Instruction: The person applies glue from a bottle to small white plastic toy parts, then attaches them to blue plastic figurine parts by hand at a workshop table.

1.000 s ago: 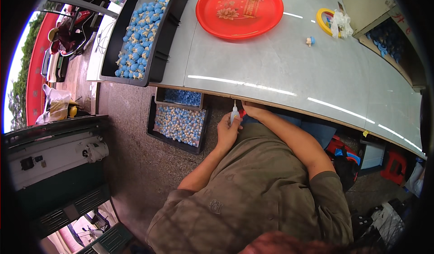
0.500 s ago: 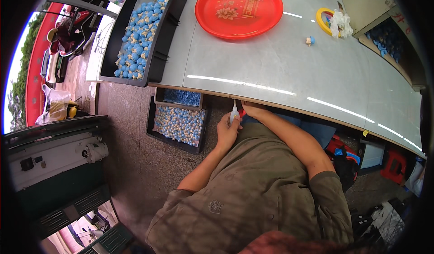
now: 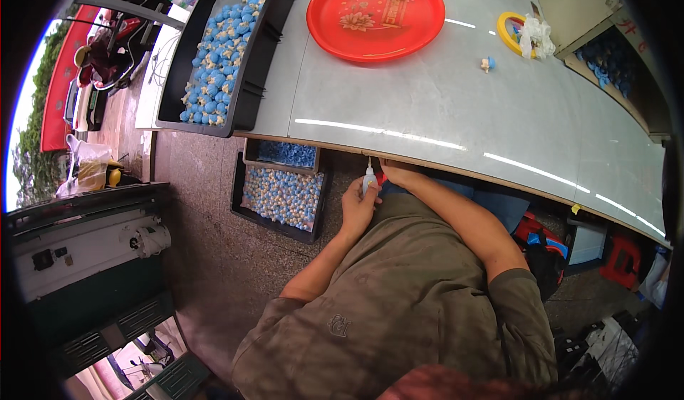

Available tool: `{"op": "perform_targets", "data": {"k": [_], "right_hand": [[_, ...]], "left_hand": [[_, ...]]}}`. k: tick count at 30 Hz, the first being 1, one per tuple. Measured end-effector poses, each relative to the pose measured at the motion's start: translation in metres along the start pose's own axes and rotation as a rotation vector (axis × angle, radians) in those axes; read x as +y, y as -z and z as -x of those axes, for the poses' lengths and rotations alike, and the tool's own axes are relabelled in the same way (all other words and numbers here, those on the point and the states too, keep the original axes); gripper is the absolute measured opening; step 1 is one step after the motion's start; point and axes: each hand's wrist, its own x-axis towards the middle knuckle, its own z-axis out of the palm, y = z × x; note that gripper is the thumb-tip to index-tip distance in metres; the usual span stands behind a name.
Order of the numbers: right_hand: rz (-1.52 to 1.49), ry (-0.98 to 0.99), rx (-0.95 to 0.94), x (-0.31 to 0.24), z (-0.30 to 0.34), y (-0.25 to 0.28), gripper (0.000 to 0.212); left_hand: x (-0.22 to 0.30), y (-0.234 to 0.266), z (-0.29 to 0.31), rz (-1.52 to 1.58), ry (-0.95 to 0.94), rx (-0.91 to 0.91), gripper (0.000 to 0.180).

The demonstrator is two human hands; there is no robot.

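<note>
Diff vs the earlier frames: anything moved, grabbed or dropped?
Nothing visibly moved beyond a slight view drift; no visible grab or release. The left hand still holds the white bottle; the right hand stays partly hidden at the table edge. Red tray and black bin unchanged.

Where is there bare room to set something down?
The grey tabletop is bare between the red tray and small figure, and from both to the near edge. Crowded: the packed black bin; the yellow ring and plastic bag.
</note>
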Motion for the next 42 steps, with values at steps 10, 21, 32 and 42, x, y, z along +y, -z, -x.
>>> {"op": "perform_targets", "data": {"k": [10, 21, 32, 42], "right_hand": [[-0.017, 0.037, -0.030, -0.003, 0.000, 0.007, 0.037], [-0.006, 0.019, -0.056, -0.007, 0.000, 0.011, 0.038], [-0.022, -0.002, -0.071, 0.001, -0.001, 0.002, 0.038], [-0.010, 0.005, -0.046, -0.003, 0.000, 0.005, 0.034]], "left_hand": [[-0.001, 0.001, -0.001, -0.031, 0.044, -0.003, 0.033], [0.002, -0.001, -0.001, -0.015, -0.005, -0.002, 0.034], [0.000, -0.001, -0.001, -0.019, -0.011, 0.006, 0.034], [-0.001, -0.001, 0.000, -0.005, -0.015, 0.010, 0.034]]}}
